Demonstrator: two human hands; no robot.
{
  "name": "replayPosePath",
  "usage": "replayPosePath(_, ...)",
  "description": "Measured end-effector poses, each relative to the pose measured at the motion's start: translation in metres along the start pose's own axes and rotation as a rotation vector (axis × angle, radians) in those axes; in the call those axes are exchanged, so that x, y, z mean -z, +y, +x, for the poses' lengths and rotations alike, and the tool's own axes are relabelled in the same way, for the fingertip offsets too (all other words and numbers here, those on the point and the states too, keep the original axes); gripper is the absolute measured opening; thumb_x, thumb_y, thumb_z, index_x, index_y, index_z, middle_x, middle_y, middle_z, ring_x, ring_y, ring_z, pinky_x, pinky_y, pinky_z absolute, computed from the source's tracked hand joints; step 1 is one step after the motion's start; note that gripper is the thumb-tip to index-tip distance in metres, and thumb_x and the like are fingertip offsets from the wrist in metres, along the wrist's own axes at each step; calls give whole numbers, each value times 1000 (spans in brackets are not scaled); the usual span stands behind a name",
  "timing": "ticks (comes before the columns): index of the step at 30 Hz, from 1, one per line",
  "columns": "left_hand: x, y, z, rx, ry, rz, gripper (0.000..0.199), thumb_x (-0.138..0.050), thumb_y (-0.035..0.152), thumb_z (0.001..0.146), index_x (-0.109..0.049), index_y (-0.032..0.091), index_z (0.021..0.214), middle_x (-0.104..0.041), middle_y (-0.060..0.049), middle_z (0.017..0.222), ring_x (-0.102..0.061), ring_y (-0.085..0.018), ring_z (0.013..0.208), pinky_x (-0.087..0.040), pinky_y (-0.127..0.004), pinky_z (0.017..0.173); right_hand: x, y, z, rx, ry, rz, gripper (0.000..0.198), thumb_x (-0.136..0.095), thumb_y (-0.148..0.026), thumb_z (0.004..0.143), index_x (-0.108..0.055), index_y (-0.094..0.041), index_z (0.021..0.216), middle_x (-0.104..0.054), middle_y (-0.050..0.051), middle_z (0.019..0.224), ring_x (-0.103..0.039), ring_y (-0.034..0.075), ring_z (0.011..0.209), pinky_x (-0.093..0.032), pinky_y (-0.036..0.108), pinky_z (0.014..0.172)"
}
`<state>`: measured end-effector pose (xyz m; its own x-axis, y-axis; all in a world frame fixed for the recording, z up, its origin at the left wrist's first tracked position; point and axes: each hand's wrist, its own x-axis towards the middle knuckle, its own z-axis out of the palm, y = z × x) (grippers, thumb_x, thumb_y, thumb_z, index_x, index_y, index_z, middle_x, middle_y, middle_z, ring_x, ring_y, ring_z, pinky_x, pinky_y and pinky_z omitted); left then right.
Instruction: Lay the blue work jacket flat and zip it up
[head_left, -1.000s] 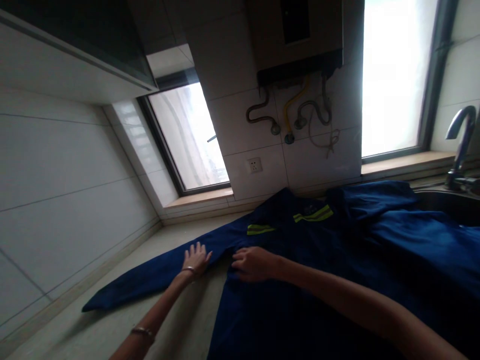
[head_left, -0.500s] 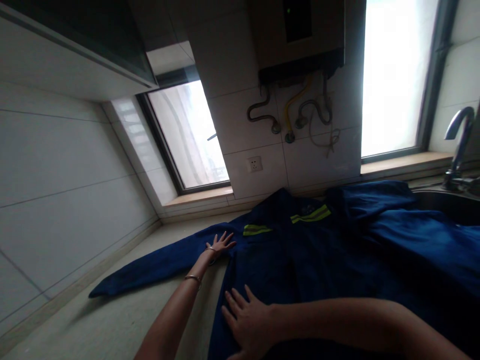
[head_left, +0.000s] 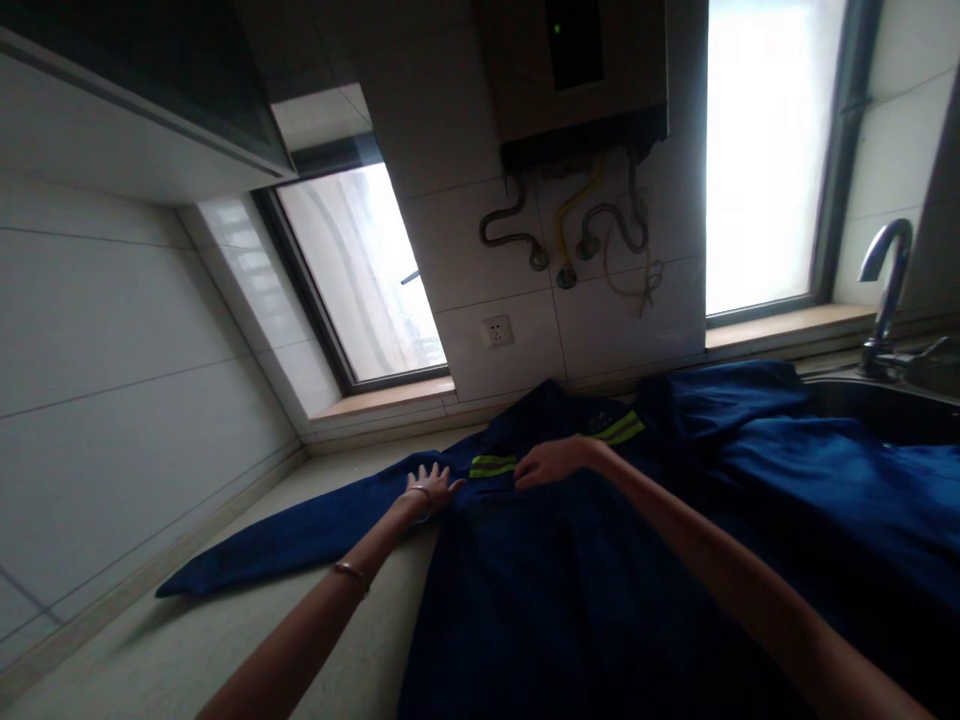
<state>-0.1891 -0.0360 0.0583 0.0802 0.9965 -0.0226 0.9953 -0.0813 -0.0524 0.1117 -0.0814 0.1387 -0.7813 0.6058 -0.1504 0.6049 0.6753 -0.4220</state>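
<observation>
A dark blue work jacket (head_left: 517, 600) with yellow-green reflective strips lies spread on the counter, one sleeve (head_left: 285, 540) stretched out to the left. My left hand (head_left: 431, 485) rests flat with spread fingers where this sleeve meets the body. Over the chest, my right hand (head_left: 551, 462) has its fingers curled down and together on the cloth, beside the left reflective strip (head_left: 491, 467). Its fingertips partly hide the cloth they hold. On the right, more bunched blue fabric (head_left: 810, 470) reaches to the sink.
A black sink (head_left: 847, 400) with a chrome faucet (head_left: 889, 290) stands at the right. The pale counter (head_left: 322, 640) runs along the tiled wall. Above hang a water heater (head_left: 577, 60) and its pipes, between two windows. A wall cabinet (head_left: 135, 90) juts out at upper left.
My right hand has moved from flat on the jacket's lower left side up to the chest strip, its fingers now curled. My left hand stays by the sleeve. The view has shifted slightly right.
</observation>
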Motion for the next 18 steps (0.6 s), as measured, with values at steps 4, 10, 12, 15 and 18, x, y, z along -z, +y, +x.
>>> replayPosePath(4, -16, 66, -6, -154, 84, 60, 75, -12, 67, 85, -27, 23, 144, -17, -7, 152, -3, -34, 139, 0, -61, 108, 3, 74, -6, -507, 109, -178, 41, -52, -37, 86, -62, -13, 117, -59, 15, 120, -55, 28, 110, -43, 38, 91)
replayPosePath(10, -50, 108, 7, -135, -48, -63, 76, -12, 71, 82, -15, 30, 146, -8, -1, 154, -2, -37, 139, -3, -67, 104, -74, 115, 19, -641, 275, -251, 59, -32, -55, 90, -31, -28, 142, -21, 12, 150, -21, 37, 134, -18, 63, 101)
replayPosePath(12, -56, 105, 18, -138, -58, -77, 73, -14, 70, 82, -15, 34, 146, -6, 0, 154, -2, -37, 139, -5, -69, 102, -88, 127, 27, -638, 332, -241, 62, -24, -61, 89, -23, -33, 144, -16, 9, 152, -16, 36, 136, -12, 62, 103)
replayPosePath(15, -56, 100, 33, -158, -56, -72, 70, -16, 69, 83, -16, 36, 145, -6, 2, 154, -2, -36, 139, -6, -70, 102, -93, 143, 34, -637, 359, -208, 66, -20, -66, 86, -20, -35, 145, -15, 8, 152, -13, 37, 136, -8, 62, 103)
replayPosePath(18, -50, 99, 45, -186, -71, -55, 67, -17, 66, 85, -15, 36, 145, -5, 1, 154, -3, -36, 139, -8, -69, 101, -90, 153, 40, -653, 389, -193, 66, -18, -67, 86, -20, -35, 145, -15, 8, 152, -11, 36, 137, -6, 61, 103)
